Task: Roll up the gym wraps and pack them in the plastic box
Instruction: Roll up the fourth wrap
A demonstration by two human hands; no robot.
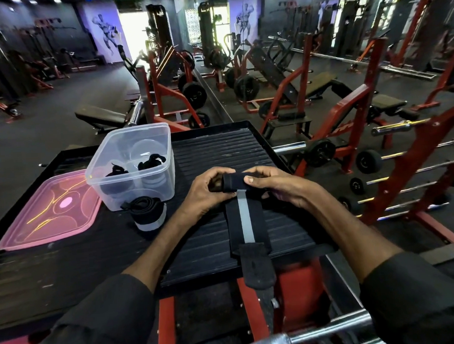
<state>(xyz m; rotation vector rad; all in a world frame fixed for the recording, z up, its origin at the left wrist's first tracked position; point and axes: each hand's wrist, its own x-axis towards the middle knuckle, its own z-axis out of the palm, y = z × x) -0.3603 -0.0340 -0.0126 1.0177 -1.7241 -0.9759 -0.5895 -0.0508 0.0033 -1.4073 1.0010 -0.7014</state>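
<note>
Red-framed gym machines [308,87] stand behind a black ribbed platform [219,145]. Near its middle lies a black wrap [246,223] with a grey centre stripe, its dark tab hanging over the near edge. The left hand [208,191] and right hand [277,184] curl round its rolled far end, right thumb pressed on top. A rolled wrap [148,214] stands against the clear plastic box [166,154] at the far left, beside a pink lid [50,209]. Dark wraps [151,162] lie inside.
</note>
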